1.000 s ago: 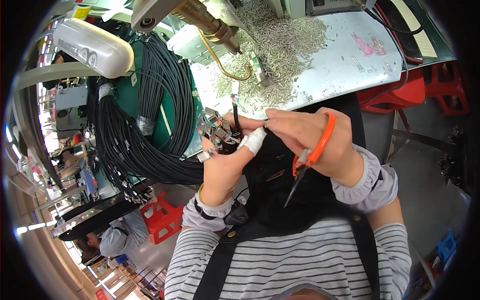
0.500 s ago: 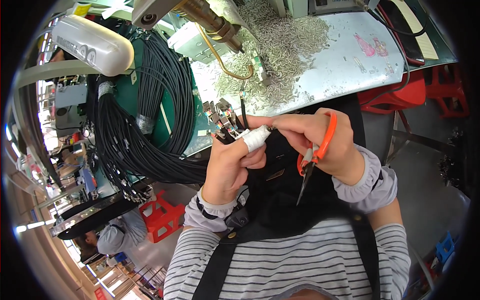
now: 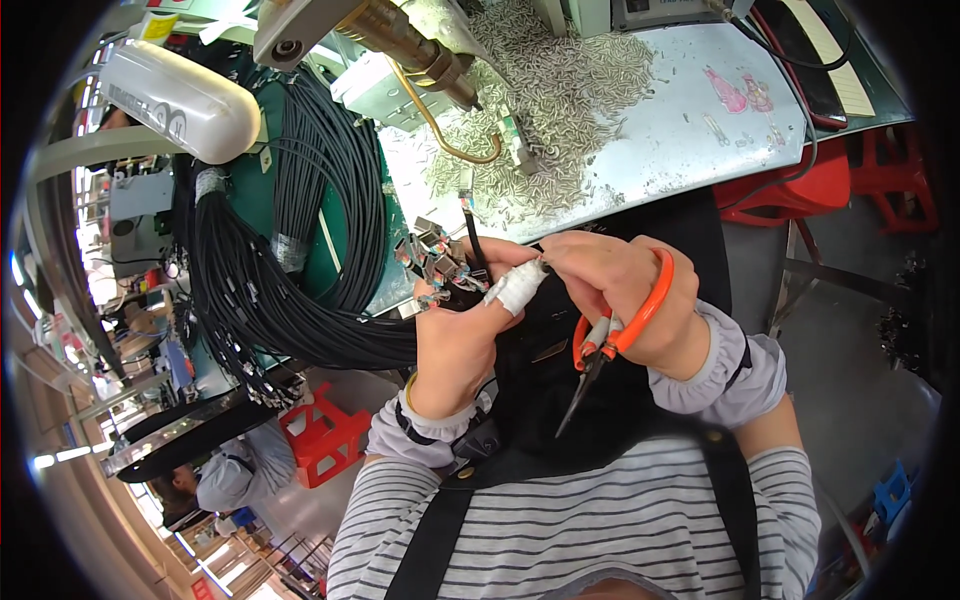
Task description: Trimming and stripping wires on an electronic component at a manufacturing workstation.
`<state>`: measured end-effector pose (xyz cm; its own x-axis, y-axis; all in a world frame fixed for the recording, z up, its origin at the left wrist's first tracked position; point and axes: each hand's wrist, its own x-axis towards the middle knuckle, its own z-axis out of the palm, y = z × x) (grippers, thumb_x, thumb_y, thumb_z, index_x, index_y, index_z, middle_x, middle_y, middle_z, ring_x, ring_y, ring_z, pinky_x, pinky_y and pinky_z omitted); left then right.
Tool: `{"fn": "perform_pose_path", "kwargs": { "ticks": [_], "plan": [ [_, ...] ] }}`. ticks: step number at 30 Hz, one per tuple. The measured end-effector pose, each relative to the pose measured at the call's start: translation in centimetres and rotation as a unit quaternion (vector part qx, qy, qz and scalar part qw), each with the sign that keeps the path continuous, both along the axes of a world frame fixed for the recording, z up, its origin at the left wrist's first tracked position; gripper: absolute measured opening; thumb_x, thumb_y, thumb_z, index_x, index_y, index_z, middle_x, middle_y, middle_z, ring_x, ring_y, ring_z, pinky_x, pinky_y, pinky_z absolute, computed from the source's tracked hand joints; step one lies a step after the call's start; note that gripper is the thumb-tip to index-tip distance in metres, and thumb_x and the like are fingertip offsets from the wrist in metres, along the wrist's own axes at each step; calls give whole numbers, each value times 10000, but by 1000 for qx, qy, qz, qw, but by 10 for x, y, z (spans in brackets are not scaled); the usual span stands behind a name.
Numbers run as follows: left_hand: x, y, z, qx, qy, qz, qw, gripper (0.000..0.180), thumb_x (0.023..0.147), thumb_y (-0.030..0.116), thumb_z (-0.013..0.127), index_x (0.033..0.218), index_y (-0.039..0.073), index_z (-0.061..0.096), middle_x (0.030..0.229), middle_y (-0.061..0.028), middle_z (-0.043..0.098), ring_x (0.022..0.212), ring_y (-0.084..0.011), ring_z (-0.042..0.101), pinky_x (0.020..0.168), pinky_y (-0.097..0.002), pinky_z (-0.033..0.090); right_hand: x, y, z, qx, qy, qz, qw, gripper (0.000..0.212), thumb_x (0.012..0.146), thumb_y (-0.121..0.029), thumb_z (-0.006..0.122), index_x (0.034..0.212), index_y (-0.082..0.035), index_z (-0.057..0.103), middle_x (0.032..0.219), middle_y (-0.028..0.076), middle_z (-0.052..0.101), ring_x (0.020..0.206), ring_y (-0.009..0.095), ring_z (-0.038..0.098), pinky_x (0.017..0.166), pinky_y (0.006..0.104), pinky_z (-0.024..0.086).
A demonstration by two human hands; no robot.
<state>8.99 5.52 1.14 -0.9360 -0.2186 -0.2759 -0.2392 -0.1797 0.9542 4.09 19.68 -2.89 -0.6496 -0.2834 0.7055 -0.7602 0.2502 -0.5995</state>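
My left hand (image 3: 455,345) is closed around a bunch of black cables with bare metal connectors (image 3: 435,258) and coloured wires at their ends. One cable (image 3: 472,232) stands up apart from the bunch. White tape (image 3: 518,288) wraps the left thumb. Hooked on the fingers of my right hand (image 3: 640,295) is a pair of scissors (image 3: 655,305) with orange handles, its blades pointing down toward my black apron. The right thumb and forefinger pinch together at the taped thumb's tip; whatever lies between them is too small to make out.
Thick coils of black cable (image 3: 300,330) hang over the left bench edge. A pile of small metal pieces (image 3: 560,90) covers part of the bench beneath a press head (image 3: 440,65). A white lamp (image 3: 180,100) overhangs at upper left. Red stools (image 3: 325,435) stand around, and a person (image 3: 245,470) sits at lower left.
The right hand and scissors have shifted slightly left and down, the blades swinging left. The left hand's connectors have tilted a little left, and the taped thumb has turned slightly.
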Motion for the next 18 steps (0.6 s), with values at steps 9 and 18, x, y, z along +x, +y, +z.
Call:
{"fn": "perform_pose_path", "kwargs": {
  "ticks": [9, 18],
  "plan": [
    [1, -3, -2, 24, 38, 45, 998, 145, 721, -27, 630, 859, -8, 593, 664, 27, 498, 578, -29, 436, 509, -166, 329, -4, 20, 12, 156, -295, 74, 940, 198, 689, -148, 685, 719, -10, 546, 554, 78, 565, 459, 208, 559, 422, 266, 405],
    [-9, -12, -6, -71, 38, 21, 996, 150, 758, -18, 553, 901, -40, 515, 594, -12, 440, 422, -55, 312, 410, -207, 244, -1, 4, -4, 136, -369, 106, 913, 283, 744, -192, 656, 620, -22, 466, 472, 80, 473, 400, 198, 501, 409, 299, 392]
  ]
}}
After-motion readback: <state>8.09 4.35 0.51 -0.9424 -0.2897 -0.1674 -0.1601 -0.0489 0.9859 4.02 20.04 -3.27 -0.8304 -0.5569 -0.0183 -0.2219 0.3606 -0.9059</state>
